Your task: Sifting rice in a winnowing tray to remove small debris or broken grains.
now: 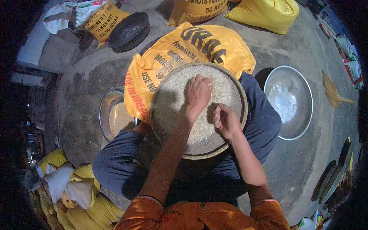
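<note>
A round winnowing tray (245, 100) with a bound rim rests across my crossed legs. Pale, rice-like grain (197, 132) is spread over its inside. My left hand (199, 94) is over the tray's middle, back upward, its fingers curled in; what they hold, if anything, is hidden. Nearer me and to the right, my right hand (227, 120) hovers above the grain with its palm turned inward. Its fingers are bent and pressed together, and I cannot make out anything between them. The two hands are apart.
A yellow printed sack (138, 82) lies under the tray's far side. Left stands a metal basin (101, 115) holding tan grain; right, a wide metal basin (288, 134). Beyond are a dark pan (128, 32), full sacks (264, 15) and a straw broom (331, 92).
</note>
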Demonstrator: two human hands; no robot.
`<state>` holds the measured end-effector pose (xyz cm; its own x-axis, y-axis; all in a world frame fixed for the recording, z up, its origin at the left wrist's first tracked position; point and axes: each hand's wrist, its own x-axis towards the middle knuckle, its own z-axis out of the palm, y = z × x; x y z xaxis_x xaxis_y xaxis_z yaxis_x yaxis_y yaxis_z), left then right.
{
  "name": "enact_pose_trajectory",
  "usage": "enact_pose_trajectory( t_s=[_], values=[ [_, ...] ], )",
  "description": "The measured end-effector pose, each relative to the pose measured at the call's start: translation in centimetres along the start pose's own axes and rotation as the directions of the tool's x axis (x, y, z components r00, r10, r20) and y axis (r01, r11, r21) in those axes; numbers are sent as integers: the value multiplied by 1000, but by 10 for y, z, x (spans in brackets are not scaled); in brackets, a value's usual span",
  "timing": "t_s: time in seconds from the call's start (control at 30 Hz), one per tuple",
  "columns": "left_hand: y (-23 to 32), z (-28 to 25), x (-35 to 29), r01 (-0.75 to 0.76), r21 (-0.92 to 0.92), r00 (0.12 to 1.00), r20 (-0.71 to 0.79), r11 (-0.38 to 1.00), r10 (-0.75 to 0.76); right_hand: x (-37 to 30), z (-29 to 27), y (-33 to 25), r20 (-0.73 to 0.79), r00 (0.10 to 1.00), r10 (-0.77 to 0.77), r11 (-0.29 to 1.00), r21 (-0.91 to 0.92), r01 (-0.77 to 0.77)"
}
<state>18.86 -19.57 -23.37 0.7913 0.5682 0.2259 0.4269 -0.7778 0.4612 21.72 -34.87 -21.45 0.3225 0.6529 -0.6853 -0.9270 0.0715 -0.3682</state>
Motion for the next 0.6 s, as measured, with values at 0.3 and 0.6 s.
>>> enact_pose_trajectory(
  t_s=[0.3,0.6],
  values=[
    [-8,15,2,0,5,1000,-21,1000,0,-1,-6,0,120,992,-33,999,-23,36],
    [-17,-2,-7,99,-194,995,-2,976,-101,-2,-3,-1,47,999,11,997,74,-15]
  ],
)
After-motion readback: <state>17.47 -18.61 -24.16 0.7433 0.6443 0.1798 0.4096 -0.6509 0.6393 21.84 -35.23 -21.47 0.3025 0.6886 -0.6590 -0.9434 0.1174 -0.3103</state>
